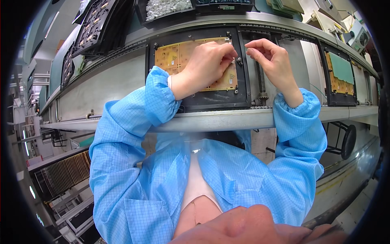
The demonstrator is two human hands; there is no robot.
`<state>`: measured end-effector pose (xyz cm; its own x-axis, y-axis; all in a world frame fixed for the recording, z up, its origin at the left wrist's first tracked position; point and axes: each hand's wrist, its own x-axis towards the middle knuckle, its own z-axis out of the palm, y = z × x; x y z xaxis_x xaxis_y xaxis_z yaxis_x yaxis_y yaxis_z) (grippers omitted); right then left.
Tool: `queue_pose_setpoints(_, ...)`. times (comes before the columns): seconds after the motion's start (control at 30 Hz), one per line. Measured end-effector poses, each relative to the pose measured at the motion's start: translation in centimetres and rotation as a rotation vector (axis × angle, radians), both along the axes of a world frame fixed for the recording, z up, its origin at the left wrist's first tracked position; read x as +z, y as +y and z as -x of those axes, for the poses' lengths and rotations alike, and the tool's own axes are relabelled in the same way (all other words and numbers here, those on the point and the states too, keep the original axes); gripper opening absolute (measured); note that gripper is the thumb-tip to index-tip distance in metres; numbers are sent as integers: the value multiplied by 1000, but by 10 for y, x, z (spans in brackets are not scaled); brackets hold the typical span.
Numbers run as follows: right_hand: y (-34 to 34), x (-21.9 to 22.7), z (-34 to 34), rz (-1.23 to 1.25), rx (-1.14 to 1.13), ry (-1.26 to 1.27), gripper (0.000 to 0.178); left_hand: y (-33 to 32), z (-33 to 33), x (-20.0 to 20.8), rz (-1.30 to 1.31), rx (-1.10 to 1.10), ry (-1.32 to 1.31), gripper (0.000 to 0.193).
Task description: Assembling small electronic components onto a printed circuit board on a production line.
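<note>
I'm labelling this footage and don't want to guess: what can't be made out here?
All in the head view:
The middle of the nearer yellow board: the left hand and its wrist cover it.
Anything pinched in the left hand: its own fingers hide it.
Anything in the right hand: too small between curled fingertips.
Part of the right-hand board: under a green sheet.
The bin of whitish parts: cut off by the top edge.

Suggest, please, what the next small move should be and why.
Perhaps ease the right hand toward the yellow circuit board: that hand's fingers hover by the right rim of the black carrier, while the left hand is over the board.
</note>
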<state>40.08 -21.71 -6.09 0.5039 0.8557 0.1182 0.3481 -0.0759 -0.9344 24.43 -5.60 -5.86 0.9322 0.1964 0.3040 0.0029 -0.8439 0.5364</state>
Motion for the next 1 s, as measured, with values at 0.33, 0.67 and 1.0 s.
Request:
queue_pose_setpoints(0.33, 1, 1, 8, 12, 13, 27, 18, -2, 8, -7, -61, -5, -96, 11)
queue_pose_setpoints(0.67, -5, -4, 3, -23, 18, 34, 18, -4, -4, -14, -113, -81, -149, 17)
queue_pose_setpoints(1.0, -4, -5, 3, -1, 18, 51, 18, -12, -6, 1, -338, -85, -76, 14)
